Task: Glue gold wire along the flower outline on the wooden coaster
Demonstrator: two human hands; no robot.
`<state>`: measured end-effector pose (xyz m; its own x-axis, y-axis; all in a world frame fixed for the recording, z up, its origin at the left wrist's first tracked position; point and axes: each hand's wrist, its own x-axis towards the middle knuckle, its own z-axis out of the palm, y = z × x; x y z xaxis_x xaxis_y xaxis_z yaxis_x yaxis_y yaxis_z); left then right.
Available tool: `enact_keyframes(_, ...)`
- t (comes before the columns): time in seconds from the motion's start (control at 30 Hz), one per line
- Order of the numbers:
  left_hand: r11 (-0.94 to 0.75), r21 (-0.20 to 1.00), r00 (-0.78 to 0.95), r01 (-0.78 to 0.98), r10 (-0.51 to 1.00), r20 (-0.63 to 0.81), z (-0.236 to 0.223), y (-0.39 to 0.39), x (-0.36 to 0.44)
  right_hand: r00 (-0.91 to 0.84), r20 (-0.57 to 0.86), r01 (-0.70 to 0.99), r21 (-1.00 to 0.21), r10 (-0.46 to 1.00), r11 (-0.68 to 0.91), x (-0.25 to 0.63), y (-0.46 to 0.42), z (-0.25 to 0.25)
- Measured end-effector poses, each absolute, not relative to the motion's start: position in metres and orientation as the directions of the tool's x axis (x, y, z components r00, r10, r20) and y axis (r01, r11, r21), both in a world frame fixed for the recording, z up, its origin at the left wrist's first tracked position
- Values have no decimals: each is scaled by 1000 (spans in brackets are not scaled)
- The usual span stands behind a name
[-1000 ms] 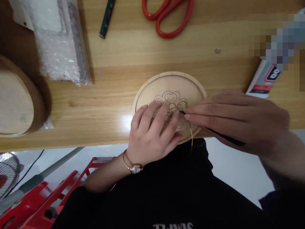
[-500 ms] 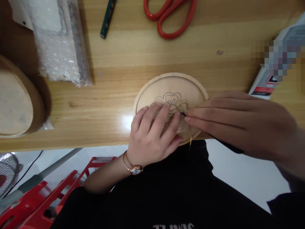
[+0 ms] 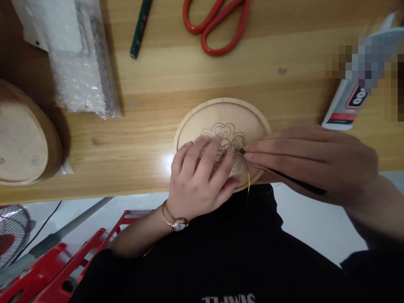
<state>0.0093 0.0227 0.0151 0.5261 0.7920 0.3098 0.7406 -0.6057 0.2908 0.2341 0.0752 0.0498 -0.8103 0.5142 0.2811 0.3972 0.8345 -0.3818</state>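
Over one board — two hands

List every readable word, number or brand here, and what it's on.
"00": container at right; its other print is pixelated or blurred.
Black shirt: white lettering, upside down and cut off, not surely readable.
Green pencil: marks too small.
Watch: dial too small.

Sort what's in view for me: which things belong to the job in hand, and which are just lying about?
In the job:
- tray, under the left hand
- black tool, in the right hand
- yellow strand, over the tray's near side

Likely just lying about:
- scissors
- pen or pencil
- bottle
- wrapped pack
- round wooden piece
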Motion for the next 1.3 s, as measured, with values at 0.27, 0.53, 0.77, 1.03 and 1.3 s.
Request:
enact_keyframes(0.27,-606,275,527,746,790,313,16,23,10,-680,327,456,-514,657,727,238,70,46)
enact_keyframes(0.53,-604,314,514,733,794,326,14,21,8,-118,355,644,-684,928,344,235,34,56)
enact_keyframes(0.77,-619,279,546,734,782,300,18,20,6,35,226,727,-674,973,130,211,-24,47)
enact_keyframes(1.03,-632,226,566,741,770,295,16,20,7,-88,284,868,-448,955,214,184,-44,33)
enact_keyframes(1.3,-630,230,560,741,770,305,12,19,7,-168,366,882,-359,915,305,175,-58,21)
